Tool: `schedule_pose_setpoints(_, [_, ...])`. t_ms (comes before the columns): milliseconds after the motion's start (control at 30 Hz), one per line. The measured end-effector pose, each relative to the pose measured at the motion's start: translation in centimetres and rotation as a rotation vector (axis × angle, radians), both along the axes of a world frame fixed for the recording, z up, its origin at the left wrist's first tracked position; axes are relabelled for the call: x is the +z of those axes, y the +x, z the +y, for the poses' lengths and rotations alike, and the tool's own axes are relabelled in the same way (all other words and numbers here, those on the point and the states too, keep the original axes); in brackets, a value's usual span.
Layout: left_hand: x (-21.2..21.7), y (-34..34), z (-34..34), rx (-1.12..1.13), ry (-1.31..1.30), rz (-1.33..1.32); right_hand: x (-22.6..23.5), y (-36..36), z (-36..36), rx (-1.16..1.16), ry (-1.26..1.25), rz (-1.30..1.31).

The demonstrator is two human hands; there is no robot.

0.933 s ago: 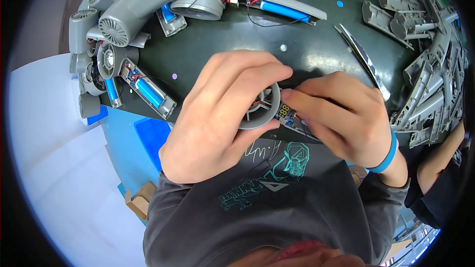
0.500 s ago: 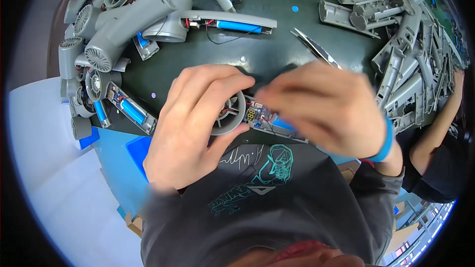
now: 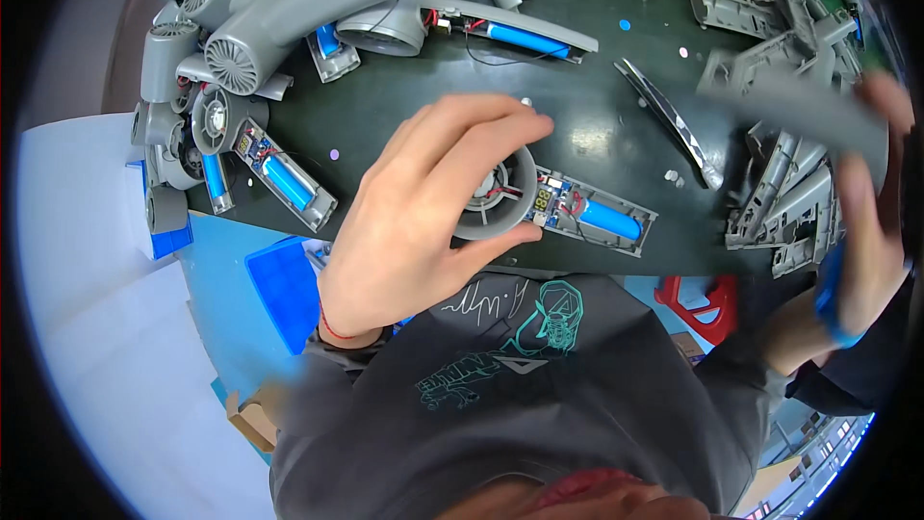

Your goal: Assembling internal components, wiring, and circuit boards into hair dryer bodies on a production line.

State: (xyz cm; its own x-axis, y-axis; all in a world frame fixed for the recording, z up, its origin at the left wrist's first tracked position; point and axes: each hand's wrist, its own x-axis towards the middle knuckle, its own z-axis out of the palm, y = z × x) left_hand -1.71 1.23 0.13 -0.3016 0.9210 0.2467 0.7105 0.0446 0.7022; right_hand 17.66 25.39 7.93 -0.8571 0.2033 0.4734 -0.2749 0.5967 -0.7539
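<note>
My left hand (image 3: 423, 173) is wrapped round the grey ring-shaped head (image 3: 525, 195) of a handheld fan on the dark table. The fan's handle (image 3: 647, 227) lies open to the right of it. Inside the handle sit a small circuit board (image 3: 551, 200) with a digit display, thin wires and a blue cylindrical battery (image 3: 611, 221). My right hand (image 3: 871, 202), far to the right, grips a long grey handle cover (image 3: 770, 104), smeared by motion. The cover hangs over a heap of grey plastic shells (image 3: 799, 193).
Tweezers (image 3: 671, 120) lie between the open fan and the shell heap. Grey fans (image 3: 308, 10) are piled at the far left, near another opened handle (image 3: 286, 176). A blue bin (image 3: 279, 291) and a red tool-like object (image 3: 707, 308) show below the table edge.
My right hand has swung from the fan handle to the far right, with a grey cover now showing in it. My left hand still grips the fan head. The view has shifted.
</note>
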Motion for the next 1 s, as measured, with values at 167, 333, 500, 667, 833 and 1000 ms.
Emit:
schedule_pose_setpoints(167, [-0.1, -0.3, 0.0, -0.023, -0.002, 0.047, -6.6, 3.0, -6.2, -0.114, -0.148, -0.145])
schedule_pose_setpoints(333, [0.0, -0.1, 0.1, 0.008, -0.028, 0.061, -9.3, 3.3, -7.3, -0.223, -0.191, -0.076])
schedule_pose_setpoints(500, [0.5, 0.1, 0.4, 0.009, -0.064, 0.083, -10.1, 3.6, -7.4, -0.252, -0.229, -0.122])
schedule_pose_setpoints(667, [0.2, 0.5, 0.3, 0.025, -0.059, 0.111, -10.6, 2.6, -8.9, -0.255, -0.103, -0.103])
schedule_pose_setpoints(833, [2.5, 0.6, 1.0, -0.014, -0.255, 0.266, -9.7, 1.8, -8.1, -0.219, 0.232, -0.166])
schedule_pose_setpoints(1000, [2.0, 0.3, 1.9, -0.141, -0.267, 0.447, -10.0, 1.4, -7.8, -0.151, -0.122, -0.277])
